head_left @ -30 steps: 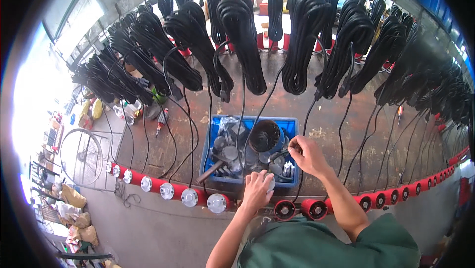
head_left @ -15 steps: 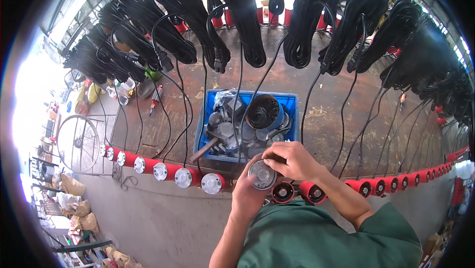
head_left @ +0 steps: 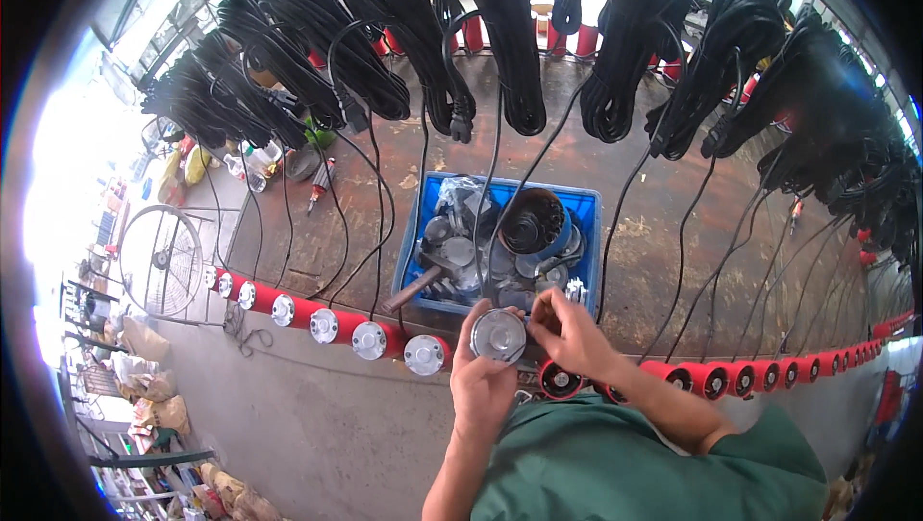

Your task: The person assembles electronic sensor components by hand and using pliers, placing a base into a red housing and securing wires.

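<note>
My left hand [head_left: 481, 382] is wrapped round a round grey metal cap [head_left: 499, 334], its flat face turned up. At the cap's right side is my right hand [head_left: 574, 336], thumb and fingertips pinched together. Whatever that pinch holds, if anything, is too small to make out. Just below it, a red cylinder [head_left: 561, 380] shows a dark open end. Left of my hands, another red cylinder wears a pale metal cap [head_left: 424, 355]. Beyond my hands stands a blue plastic bin [head_left: 594, 233] with loose metal caps [head_left: 460, 251], a tub of small dark parts [head_left: 534, 220] and a hammer [head_left: 415, 288].
Along the table's near edge runs a curved row of red cylinders [head_left: 767, 376]. Black cable bundles [head_left: 510, 40] hang above the wooden table [head_left: 644, 252], their cords crossing it. Screwdrivers [head_left: 322, 185] lie or hang at both sides. A large fan [head_left: 162, 260] stands at left.
My right hand has come off the top of the cap and moved slightly right, to its side. The cap's face is now more exposed. The whole view has shifted a little.
</note>
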A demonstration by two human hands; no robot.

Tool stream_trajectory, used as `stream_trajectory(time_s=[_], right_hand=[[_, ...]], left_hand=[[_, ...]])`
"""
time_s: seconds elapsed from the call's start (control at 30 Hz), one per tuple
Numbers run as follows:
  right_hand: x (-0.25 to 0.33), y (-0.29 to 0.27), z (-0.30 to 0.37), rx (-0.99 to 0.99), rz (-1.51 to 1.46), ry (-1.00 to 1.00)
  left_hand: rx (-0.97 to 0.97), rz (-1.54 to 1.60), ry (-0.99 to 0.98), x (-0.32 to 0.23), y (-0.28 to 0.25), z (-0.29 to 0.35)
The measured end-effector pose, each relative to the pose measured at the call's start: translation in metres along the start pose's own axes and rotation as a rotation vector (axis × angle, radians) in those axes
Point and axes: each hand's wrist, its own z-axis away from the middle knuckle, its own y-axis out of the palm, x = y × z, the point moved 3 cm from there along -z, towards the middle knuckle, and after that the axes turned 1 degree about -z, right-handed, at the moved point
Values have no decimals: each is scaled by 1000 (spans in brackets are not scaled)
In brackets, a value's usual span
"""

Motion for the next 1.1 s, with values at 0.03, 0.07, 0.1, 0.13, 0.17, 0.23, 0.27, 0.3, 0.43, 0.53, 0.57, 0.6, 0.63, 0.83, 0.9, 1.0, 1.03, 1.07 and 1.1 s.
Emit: stream_trajectory(time_s=[0.03,0.07,0.1,0.13,0.17,0.23,0.27,0.3,0.43,0.53,0.57,0.6,0.63,0.83,0.9,1.0,1.03,1.07,1.1], right_hand=[[-7,10,10,-33,-70,81],[-15,20,19,-30,-199,108],[-21,30,25,11,-261,145],[-19,40,26,56,-331,193],[-17,41,23,116,-385,264],[-12,32,3,275,-398,339],[-1,25,-18,332,-247,247],[-15,10,-44,260,-91,51],[-48,-61,-163,-68,1022,-103],[-65,-59,-203,153,1416,-34],[-71,-52,-209,278,1479,41],[-77,-48,-212,402,1539,119],[-76,-40,-213,442,1559,143],[-73,-68,-209,216,1255,-65],[-70,-85,-207,193,1027,-106],[-61,-92,-200,143,980,-90],[-62,-95,-199,128,919,-47],[-62,-97,-197,131,923,-41],[-61,-99,-195,95,907,-89]], left_hand=[[11,58,51,2,-9,-3],[-15,42,86,2,-10,-5],[-25,47,127,2,-13,-8],[-48,47,166,1,-18,-8],[-59,30,159,0,-19,-8],[-34,34,181,-2,-28,-9],[-19,9,202,-9,-36,-8],[39,60,209,-12,-36,-13],[82,124,214,-30,-42,-1],[54,225,164,-32,-53,11],[68,161,185,-31,-59,13],[71,168,188,-33,-62,15],[58,145,198,-38,-65,22],[-24,162,233,-60,-99,54],[-33,185,246,-62,-107,61],[-72,182,255,-65,-120,66],[-88,179,263,-65,-124,67],[-92,184,257,-64,-125,68],[-93,167,263,-64,-125,66]])
